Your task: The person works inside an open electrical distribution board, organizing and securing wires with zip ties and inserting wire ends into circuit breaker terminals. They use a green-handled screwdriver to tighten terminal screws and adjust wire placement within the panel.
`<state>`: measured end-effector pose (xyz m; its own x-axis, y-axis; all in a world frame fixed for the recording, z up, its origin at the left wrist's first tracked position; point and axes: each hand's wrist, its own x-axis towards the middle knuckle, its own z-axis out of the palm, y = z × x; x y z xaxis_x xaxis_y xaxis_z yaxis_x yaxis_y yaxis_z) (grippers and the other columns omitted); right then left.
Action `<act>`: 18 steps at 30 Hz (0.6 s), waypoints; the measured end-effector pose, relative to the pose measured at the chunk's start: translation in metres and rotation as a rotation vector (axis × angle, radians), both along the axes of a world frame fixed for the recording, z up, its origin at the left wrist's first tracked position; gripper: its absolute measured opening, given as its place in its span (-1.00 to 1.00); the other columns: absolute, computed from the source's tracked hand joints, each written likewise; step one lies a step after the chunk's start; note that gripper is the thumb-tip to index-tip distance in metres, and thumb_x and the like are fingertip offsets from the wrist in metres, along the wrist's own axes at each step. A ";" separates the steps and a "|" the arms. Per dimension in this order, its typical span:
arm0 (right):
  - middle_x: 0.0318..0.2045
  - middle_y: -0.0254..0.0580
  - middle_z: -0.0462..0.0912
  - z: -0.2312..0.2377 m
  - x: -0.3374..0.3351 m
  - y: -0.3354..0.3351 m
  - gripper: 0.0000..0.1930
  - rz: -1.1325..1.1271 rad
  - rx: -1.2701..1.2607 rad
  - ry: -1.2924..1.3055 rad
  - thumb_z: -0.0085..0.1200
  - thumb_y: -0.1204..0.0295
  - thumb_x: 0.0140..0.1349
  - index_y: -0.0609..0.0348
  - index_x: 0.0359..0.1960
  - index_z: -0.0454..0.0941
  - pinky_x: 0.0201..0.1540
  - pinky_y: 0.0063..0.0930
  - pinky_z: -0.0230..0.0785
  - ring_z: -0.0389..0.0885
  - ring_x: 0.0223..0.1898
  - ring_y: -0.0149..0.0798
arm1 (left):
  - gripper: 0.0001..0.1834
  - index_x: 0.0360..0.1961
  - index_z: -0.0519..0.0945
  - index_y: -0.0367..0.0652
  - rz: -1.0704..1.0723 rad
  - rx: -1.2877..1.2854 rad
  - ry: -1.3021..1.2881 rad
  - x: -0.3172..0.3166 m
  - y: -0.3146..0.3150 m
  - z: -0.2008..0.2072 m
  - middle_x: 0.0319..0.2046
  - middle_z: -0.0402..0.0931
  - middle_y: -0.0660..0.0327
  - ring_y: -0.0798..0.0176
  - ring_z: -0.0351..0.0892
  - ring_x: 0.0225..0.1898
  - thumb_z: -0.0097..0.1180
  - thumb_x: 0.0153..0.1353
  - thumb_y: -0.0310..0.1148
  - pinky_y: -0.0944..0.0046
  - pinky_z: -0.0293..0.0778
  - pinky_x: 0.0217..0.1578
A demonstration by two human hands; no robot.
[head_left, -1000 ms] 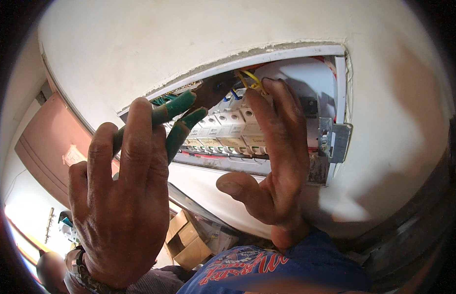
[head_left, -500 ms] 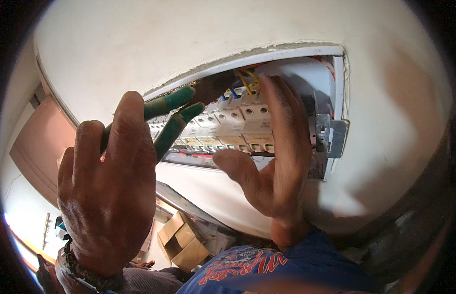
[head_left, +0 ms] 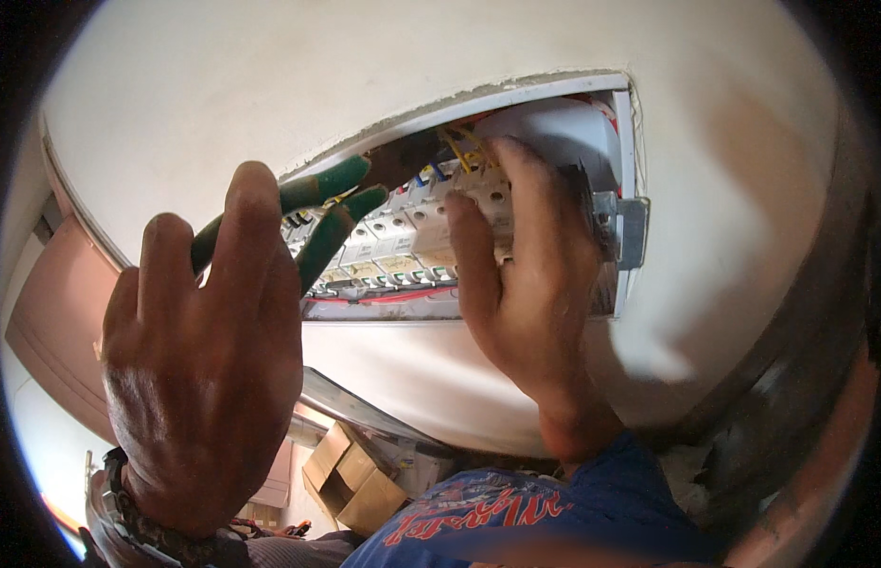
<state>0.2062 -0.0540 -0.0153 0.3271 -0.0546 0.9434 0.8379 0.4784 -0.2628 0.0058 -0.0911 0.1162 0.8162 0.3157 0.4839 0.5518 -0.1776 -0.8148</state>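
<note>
My left hand is closed round a pair of green-handled pliers. The two handles stick out spread apart towards the breakers, and the jaws are hidden. My right hand reaches into the right part of a recessed distribution box. Its thumb stands away from the fingers, with nothing visible between them. The fingertips are up beside yellow wires, and whether they touch is unclear. Below the wires runs a slanting row of white circuit breakers. Blue wires enter it from above.
A plastered wall surrounds the box. From the box's right edge juts a grey metal plate. Red wires run below the breakers. An opened cardboard carton lies below, and a brown panel stands at the left.
My right thumb has lifted from below the breakers to their upper part, nearer the fingers. The box has shifted slightly left and up in view. My left hand keeps its grip on the pliers.
</note>
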 end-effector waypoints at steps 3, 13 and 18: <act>-0.11 0.24 0.63 0.009 -0.002 0.008 -0.59 -0.186 -0.019 0.010 0.22 0.37 0.35 0.37 0.13 0.53 -0.02 0.17 0.50 0.60 -0.07 0.30 | -0.67 0.07 0.63 -0.33 -0.029 0.080 0.139 -0.003 0.004 0.003 0.03 0.58 0.06 0.12 0.54 -0.26 0.29 0.28 -0.53 0.11 0.59 -0.37; -0.26 0.20 0.75 0.031 -0.001 0.004 -0.81 -0.278 -0.142 0.057 0.19 0.40 0.36 0.29 -0.21 0.73 -0.06 0.09 0.55 0.74 -0.20 0.27 | -0.75 -0.12 0.61 -0.28 -0.181 0.158 0.175 -0.010 0.021 0.006 -0.08 0.52 0.11 0.14 0.57 -0.24 0.33 0.18 -0.60 0.15 0.64 -0.39; -0.22 0.15 0.79 0.034 -0.001 0.000 -0.79 -0.338 -0.198 0.084 0.23 0.33 0.39 0.15 -0.09 0.79 -0.06 0.03 0.58 0.76 -0.17 0.25 | -0.87 -0.30 0.67 -0.25 -0.269 0.305 0.263 -0.012 0.028 0.006 -0.03 0.52 0.18 0.24 0.58 -0.22 0.37 0.13 -0.57 0.28 0.68 -0.36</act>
<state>0.2056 -0.0545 0.0182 0.3987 0.0076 0.9171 0.9109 0.1122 -0.3970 -0.0064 -0.0626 0.1226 0.9566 -0.0475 0.2876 0.2872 -0.0168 -0.9577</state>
